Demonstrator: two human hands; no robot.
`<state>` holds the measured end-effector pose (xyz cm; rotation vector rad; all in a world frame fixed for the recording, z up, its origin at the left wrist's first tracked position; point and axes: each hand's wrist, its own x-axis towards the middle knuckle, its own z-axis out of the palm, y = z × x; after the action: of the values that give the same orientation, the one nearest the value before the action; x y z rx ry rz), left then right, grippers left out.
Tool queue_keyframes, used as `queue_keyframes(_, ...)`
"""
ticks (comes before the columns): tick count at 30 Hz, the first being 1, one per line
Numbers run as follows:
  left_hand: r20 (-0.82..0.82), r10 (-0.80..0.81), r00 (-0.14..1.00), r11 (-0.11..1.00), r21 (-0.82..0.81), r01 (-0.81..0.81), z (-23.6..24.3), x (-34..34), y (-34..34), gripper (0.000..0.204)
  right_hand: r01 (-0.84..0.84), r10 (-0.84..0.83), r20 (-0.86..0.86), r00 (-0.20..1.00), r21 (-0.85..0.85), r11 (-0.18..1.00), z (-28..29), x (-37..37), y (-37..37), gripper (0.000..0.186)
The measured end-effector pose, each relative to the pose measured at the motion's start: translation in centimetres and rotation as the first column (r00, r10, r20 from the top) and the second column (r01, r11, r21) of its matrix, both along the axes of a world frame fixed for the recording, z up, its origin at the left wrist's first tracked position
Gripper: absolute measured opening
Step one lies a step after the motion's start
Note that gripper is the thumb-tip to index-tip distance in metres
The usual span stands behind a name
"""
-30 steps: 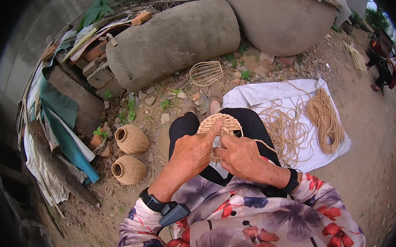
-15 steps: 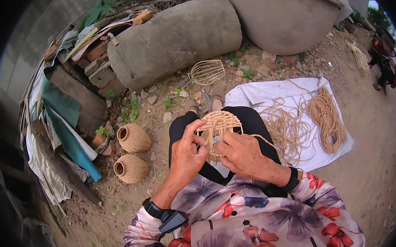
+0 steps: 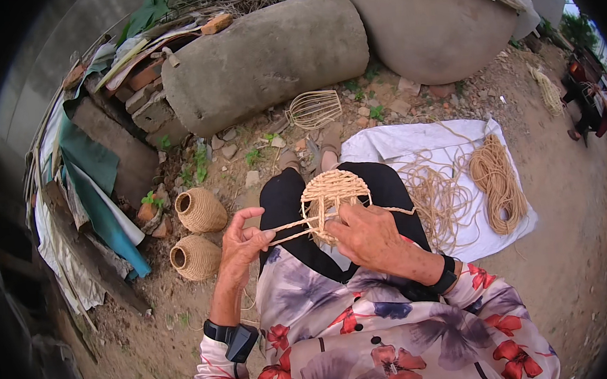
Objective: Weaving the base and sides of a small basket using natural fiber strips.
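A partly woven round basket (image 3: 335,185) of tan cord on a thin frame rests over my lap, its far part covered in weave and its near part showing bare ribs. Out to its left, my left hand (image 3: 241,247) pinches a doubled strand of cord (image 3: 289,234) between thumb and fingers, and the strand runs taut to the frame. My right hand (image 3: 368,234) grips the near right side of the basket with bent fingers, hiding part of it. From behind that hand a cord end trails toward the right.
Two finished-looking woven pots (image 3: 201,210) lie at my left. A white sheet (image 3: 378,144) at right bears loose cord and a coiled cord bundle (image 3: 498,183). Beyond my feet sits a bare wire-like frame (image 3: 314,110), before a concrete cylinder (image 3: 266,58). Another person (image 3: 593,102) is far right.
My left hand has moved away from the basket to the left, drawing the doubled cord out with it. My right hand stays at the basket.
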<state>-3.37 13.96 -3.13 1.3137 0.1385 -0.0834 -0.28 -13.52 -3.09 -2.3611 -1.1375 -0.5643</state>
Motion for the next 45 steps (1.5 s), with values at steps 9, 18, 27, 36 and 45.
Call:
queue_keyframes(9,0.066,0.283,0.957,0.787,0.554,-0.271,-3.9,0.2,2.5,0.027,0.005,-0.005,-0.002,1.0,-0.006,1.0,0.1,-0.1,-0.5,0.024)
queue_keyframes(18,0.639,-0.321,0.699,0.188,0.766,-0.615,2.9,2.7,-4.0,0.023,-0.001,0.0,-0.019,1.0,-0.042,0.999,0.3,0.0,-0.5,0.024)
queue_keyframes(27,0.049,0.185,0.981,-0.069,0.997,-0.037,-1.9,0.5,7.3,0.018,-0.012,0.011,-0.008,1.0,-0.036,0.999,0.3,0.0,-0.9,0.029)
queue_keyframes(36,0.286,-0.371,0.883,0.502,0.862,-0.069,1.9,2.3,-4.7,0.026,-0.016,0.014,-0.046,0.999,-0.036,0.999,0.3,0.1,-0.7,0.03)
queue_keyframes(45,0.403,0.324,0.856,-0.244,0.91,-0.336,-5.4,-4.3,19.5,0.017,-0.014,0.014,-0.05,0.999,0.007,1.0,0.3,0.1,-1.1,0.027)
